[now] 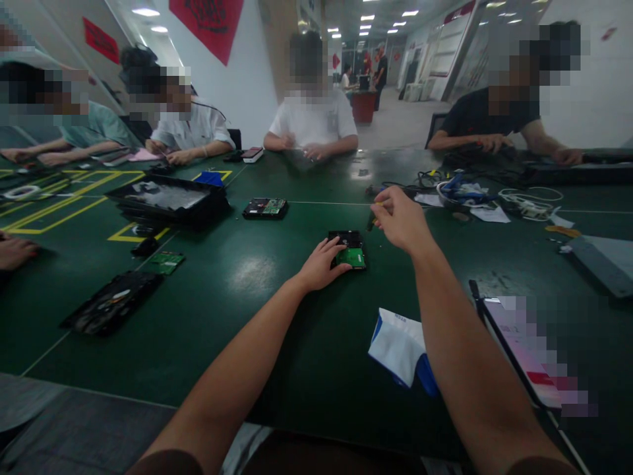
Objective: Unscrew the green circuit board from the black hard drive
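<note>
Beneath my left fingers (330, 249), I see a green board (353, 258) on a black drive (352, 237); nearer than them, a white-and-blue packet (398, 344); far left, yellow lines (120, 239) on dark-green table (316, 369).

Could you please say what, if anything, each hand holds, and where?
The right hand pinches a small tool near its upper end; the left hand rests on a hard drive.

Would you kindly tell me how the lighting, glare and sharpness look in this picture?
In the head view, ceiling lights burn white and a pale glare patch lies on the table; in the same view, the small item in the right hand is too soft to identify, and blocky pixels cover part of the screen.
</note>
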The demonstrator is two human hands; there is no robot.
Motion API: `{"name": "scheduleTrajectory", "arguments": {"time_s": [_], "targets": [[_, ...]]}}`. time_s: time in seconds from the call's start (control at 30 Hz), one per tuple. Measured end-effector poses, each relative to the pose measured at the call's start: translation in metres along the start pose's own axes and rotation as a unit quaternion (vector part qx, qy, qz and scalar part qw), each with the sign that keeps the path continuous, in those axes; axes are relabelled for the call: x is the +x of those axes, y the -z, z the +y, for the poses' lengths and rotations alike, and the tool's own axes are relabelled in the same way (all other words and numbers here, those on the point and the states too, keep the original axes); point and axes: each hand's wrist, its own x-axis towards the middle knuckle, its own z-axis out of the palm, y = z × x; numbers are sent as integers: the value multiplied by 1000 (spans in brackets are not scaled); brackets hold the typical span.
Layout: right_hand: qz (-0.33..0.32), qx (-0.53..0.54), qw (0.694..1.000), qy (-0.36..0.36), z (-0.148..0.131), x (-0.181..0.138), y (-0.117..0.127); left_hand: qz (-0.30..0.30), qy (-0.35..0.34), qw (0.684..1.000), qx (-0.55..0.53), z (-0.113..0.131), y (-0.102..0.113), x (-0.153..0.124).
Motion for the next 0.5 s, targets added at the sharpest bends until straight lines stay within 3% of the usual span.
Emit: {"name": "scheduleTrajectory", "arguments": {"time_s": [0.27,0.5], "targets": [[19,-107,994,24,-9,-5,-9,-4,5,1000,6,3,2,1],[50,-133,989,-29,-9,-13,-15,-9,-2,1000,3,1,4,4]]}}
